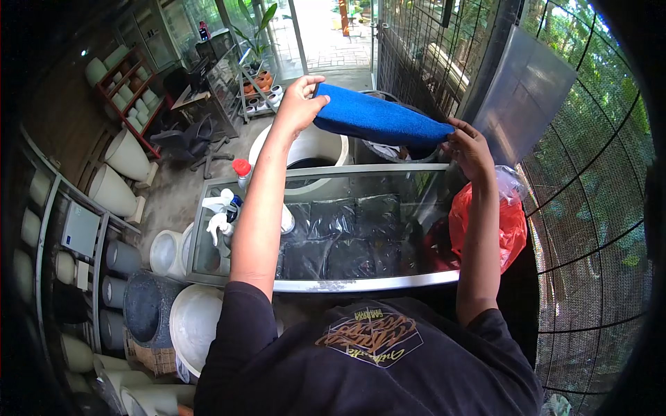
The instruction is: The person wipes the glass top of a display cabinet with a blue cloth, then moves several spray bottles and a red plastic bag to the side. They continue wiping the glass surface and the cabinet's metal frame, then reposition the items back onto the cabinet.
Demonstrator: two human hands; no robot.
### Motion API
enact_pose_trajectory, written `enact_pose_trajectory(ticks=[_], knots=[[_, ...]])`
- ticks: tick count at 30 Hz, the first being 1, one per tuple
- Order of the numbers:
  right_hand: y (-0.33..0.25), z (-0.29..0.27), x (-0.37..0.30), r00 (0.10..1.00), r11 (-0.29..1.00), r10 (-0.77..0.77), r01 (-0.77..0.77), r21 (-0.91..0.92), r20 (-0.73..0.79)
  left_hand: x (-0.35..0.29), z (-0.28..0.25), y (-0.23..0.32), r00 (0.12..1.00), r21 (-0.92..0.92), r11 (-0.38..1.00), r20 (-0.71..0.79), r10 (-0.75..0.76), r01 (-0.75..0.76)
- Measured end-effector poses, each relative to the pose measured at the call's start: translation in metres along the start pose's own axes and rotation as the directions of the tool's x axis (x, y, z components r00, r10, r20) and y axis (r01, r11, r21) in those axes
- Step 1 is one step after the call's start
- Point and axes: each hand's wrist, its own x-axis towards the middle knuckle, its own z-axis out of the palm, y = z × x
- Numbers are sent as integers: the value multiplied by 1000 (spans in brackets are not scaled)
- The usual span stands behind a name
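1. My left grip [303, 104] and right grip [470, 147] pinch opposite ends of the blue cloth [381, 118].
2. It's raised in the air, apart from the glass-topped desk [368, 283].
3. Likely light, soft, hardly slippery; end edges look best to hold.

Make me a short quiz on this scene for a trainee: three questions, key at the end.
1. True or false: the left hand and the right hand both hold the blue cloth.

2. What colour is the bag beside the right forearm?
A) green
B) red
C) yellow

3. Fill the gap: in the picture, the spray bottles are to the ___ of the bag.

Key: 1. True; 2. B; 3. left.
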Motion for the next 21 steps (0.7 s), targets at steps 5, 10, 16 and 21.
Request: enact_pose_trajectory(ticks=[5,10,16,21], knots=[[-25,16,-19,991,970,-121,130,-206,56,3,-9,3,1000,-39,999,20,-9,10],[-39,12,-12,970,920,-224,242,-308,96,11,-12,10,997,73,994,-11,82,-81],[-52,9,-4,932,848,-349,356,-392,93,16,-10,22,971,168,968,-118,206,-184],[-71,31,-17,922,896,-385,383,-224,38,25,-14,17,931,108,942,-155,331,-317]])
